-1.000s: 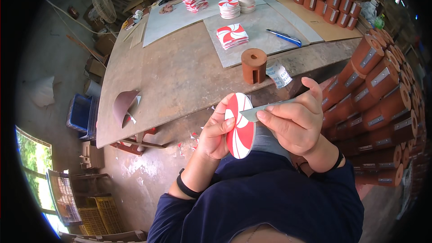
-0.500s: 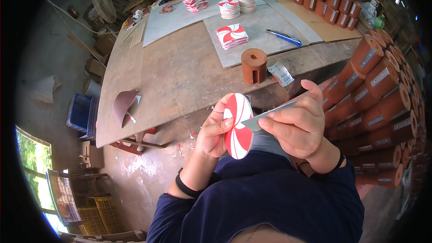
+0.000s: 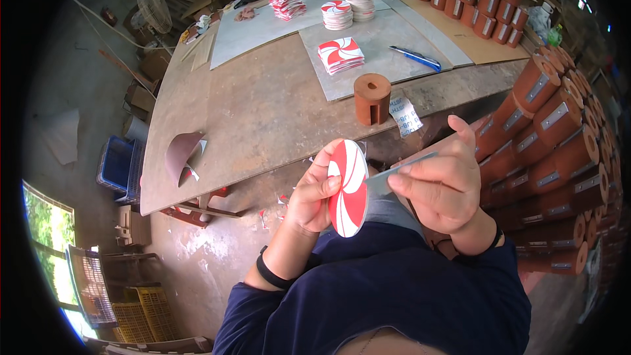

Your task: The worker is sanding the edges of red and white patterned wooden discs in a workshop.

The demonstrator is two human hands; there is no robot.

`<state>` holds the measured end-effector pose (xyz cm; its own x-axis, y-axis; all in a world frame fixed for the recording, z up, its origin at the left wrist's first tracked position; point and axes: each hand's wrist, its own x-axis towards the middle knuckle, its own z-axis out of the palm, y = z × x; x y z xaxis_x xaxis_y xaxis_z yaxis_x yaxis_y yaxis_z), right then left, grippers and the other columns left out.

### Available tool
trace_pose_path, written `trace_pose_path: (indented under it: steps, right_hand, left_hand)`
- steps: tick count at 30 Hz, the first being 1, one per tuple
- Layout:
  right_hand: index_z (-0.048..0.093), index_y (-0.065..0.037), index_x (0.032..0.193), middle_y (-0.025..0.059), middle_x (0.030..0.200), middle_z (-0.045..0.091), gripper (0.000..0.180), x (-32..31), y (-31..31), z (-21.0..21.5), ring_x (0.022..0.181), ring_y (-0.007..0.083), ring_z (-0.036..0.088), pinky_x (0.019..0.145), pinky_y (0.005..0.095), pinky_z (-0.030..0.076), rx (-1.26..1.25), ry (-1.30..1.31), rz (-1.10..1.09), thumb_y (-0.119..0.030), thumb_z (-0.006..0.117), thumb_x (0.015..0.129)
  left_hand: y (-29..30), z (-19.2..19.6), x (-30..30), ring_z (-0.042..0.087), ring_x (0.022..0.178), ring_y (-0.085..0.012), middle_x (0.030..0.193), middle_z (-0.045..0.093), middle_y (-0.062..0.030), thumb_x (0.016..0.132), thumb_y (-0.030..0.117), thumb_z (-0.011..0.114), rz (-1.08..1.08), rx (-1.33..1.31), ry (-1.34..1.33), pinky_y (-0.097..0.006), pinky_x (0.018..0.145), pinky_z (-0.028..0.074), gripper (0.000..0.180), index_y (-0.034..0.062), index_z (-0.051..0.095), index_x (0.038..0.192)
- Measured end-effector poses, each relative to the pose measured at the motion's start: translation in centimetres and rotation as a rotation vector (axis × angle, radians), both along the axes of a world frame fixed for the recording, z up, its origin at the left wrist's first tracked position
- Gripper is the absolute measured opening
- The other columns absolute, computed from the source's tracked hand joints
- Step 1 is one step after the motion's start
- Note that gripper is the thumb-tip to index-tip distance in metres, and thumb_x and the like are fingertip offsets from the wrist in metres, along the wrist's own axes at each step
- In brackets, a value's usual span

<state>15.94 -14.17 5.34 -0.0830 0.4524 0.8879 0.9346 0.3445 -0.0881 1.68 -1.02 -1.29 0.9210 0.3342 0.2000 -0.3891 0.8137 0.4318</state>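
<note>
Gripping round red-and-white pinwheel-patterned disc (image 3: 348, 187) edge-on in left hand (image 3: 312, 200), held above lap, near brown worktable (image 3: 263, 112) edge. Right hand (image 3: 440, 187) pinches thin grey flat blade (image 3: 388, 176) against disc rim. Best: shallow blade angle, light strokes, thumb clear, turn disc gradually.

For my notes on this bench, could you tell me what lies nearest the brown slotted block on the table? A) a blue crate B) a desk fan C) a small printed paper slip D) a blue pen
C: the paper slip lies right beside the brown block, while the pen lies farther back.
</note>
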Motion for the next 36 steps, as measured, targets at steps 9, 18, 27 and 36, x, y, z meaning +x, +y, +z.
trace_pose_path:
  steps: [9, 18, 27, 36]
  right_hand:
    - [0.065, -0.016, 0.072, -0.0074, 0.073, 0.051, 0.016, -0.6, 0.2, -0.3, 0.062, 0.0097, 0.048, 0.095, 0.0438, 0.027, 0.045, -0.088, -0.04, -0.01, 0.066, 0.057]
    - [0.066, -0.015, 0.076, -0.0076, 0.069, 0.052, 0.016, -0.5, 1.0, -0.7, 0.056, 0.0092, 0.042, 0.09, 0.0401, 0.029, 0.072, -0.054, -0.092, -0.014, 0.063, 0.06]
    - [0.066, -0.012, 0.077, -0.0047, 0.067, 0.052, 0.02, 0.2, 1.3, -1.2, 0.055, 0.0116, 0.039, 0.09, 0.037, 0.03, 0.084, 0.027, -0.17, -0.006, 0.061, 0.058]
    - [0.063, -0.01, 0.08, -0.0006, 0.068, 0.054, 0.021, 0.5, 0.8, -0.8, 0.056, 0.0131, 0.044, 0.092, 0.0374, 0.028, 0.069, 0.079, -0.096, -0.001, 0.061, 0.061]
  left_hand:
    - [-0.1, -0.1, 0.0, 0.052, 0.099, -0.0207, 0.108, 0.051, -0.0096, 0.075, -0.001, 0.055, 0.033, -0.034, -0.001, -0.033, 0.087, 0.042, 0.049, 0.005, 0.036, 0.119]
    - [-0.2, 0.3, 0.0, 0.052, 0.098, -0.0209, 0.107, 0.051, -0.01, 0.075, 0.0, 0.057, 0.073, -0.02, 0.106, -0.032, 0.087, 0.042, 0.047, 0.0057, 0.037, 0.118]
    - [-0.4, -0.1, 0.0, 0.053, 0.098, -0.022, 0.106, 0.052, -0.0112, 0.074, -0.004, 0.055, 0.006, -0.05, -0.05, -0.034, 0.086, 0.044, 0.048, 0.0063, 0.038, 0.117]
    - [-0.5, 0.5, 0.0, 0.052, 0.1, -0.0226, 0.107, 0.052, -0.0112, 0.073, -0.002, 0.057, 0.105, -0.037, 0.036, -0.036, 0.088, 0.042, 0.048, 0.0067, 0.039, 0.116]
